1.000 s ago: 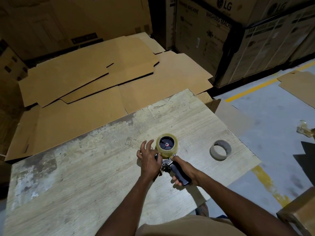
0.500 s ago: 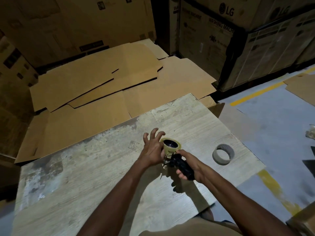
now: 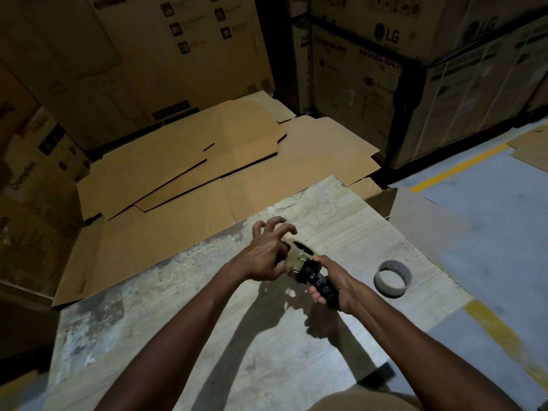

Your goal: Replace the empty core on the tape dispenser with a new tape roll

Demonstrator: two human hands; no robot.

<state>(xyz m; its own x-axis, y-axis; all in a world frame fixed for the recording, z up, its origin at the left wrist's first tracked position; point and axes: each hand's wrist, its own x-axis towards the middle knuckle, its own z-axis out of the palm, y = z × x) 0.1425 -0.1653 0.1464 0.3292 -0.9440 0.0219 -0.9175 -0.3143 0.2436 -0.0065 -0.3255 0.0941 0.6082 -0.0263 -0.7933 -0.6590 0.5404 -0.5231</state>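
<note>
A black-handled tape dispenser (image 3: 318, 282) is held low over the worn wooden table (image 3: 184, 336). My right hand (image 3: 336, 284) grips its handle. A yellowish clear tape roll (image 3: 298, 256) sits on the dispenser's hub, tilted away from me. My left hand (image 3: 265, 255) is against the roll's left side, thumb and forefinger pinching at its edge, the other fingers curled and spread above it. The empty grey cardboard core (image 3: 393, 278) lies flat on the table to the right of my right hand.
Flattened cardboard sheets (image 3: 207, 173) cover the floor beyond the table. Tall stacked cartons (image 3: 385, 69) stand behind and to the right. Grey floor with a yellow line (image 3: 462, 167) runs along the table's right edge.
The dispenser has tipped so the roll's face turns away from me. My left fingers went from straight beside the roll to curled at its edge. The view shifted upward.
</note>
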